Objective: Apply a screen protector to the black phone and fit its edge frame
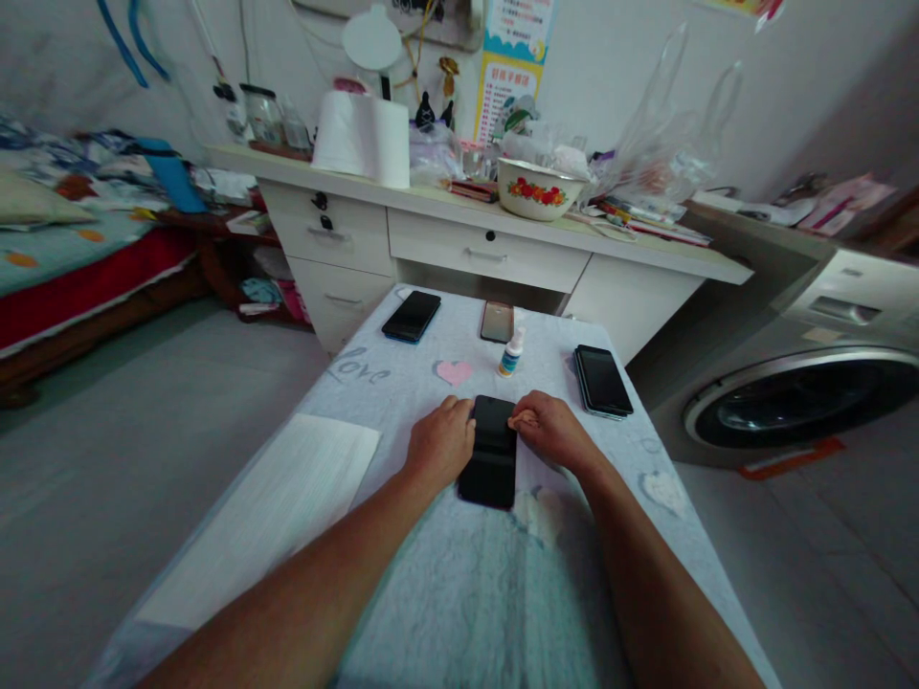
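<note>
A black smartphone lies screen up in the middle of the cloth-covered table. My left hand grips its left edge, with the fingers curled against the side. At the upper right edge of the phone, my right hand is closed, its fingertips bunched and touching the screen's border. Whatever those fingers may pinch is too small to make out. Just beyond the phone stands a small white bottle with a blue label. Behind the bottle lies a phone case, brownish with a dark rim.
Another dark phone is at the table's far left, and stacked phones sit at the right. White paper covers the left side. Beyond are a drawer desk with a flowered bowl and a washing machine.
</note>
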Available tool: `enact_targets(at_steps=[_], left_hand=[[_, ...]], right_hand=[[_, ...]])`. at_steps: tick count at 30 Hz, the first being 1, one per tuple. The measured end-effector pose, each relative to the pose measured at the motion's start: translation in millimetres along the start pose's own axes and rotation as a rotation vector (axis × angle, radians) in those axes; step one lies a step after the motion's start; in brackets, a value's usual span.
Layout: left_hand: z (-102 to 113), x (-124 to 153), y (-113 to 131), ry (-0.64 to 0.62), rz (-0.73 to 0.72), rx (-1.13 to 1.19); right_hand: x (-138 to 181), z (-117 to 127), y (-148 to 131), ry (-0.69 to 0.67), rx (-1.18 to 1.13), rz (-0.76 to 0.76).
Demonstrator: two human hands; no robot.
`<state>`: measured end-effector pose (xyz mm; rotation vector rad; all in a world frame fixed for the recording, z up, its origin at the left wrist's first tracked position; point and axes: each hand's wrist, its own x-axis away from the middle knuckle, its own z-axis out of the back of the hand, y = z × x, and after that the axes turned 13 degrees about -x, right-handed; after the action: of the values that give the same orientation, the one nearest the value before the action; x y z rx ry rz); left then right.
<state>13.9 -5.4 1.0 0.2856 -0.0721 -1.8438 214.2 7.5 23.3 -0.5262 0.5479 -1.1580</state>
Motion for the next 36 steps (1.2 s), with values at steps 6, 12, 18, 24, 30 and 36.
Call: enact_targets(at_steps=[6, 12, 18, 24, 30, 36], left_hand=[[0.7, 0.3, -0.5, -0.021, -0.014, -0.001], [0.6, 0.5, -0.4, -0.018, -0.028, -0.019], [0.1, -0.5, -0.3, -0.012, -0.029, -0.012], [0.0, 0.2, -0.1, -0.018, -0.035, -0.032], [-0.6, 0.6, 0.4, -0.014, -0.021, -0.058], [0.4, 0.8, 1.2, -0.011, -0.019, -0.066]], right_hand=[[-6.0, -6.2, 3.5, 0.159, 0.037, -0.075], [-19.2, -15.3, -6.8, 0.166, 0.129, -0.098], [-32.8, -24.2, -13.5, 0.118, 0.19, -0.079], [-49.4, -32.6, -22.4, 0.037, 0.237, -0.026], [-55.3, -37.9, -29.0, 0.022, 0.235, 0.01], [-44.1, -24.0, -17.7, 0.029, 0.229, -0.038]])
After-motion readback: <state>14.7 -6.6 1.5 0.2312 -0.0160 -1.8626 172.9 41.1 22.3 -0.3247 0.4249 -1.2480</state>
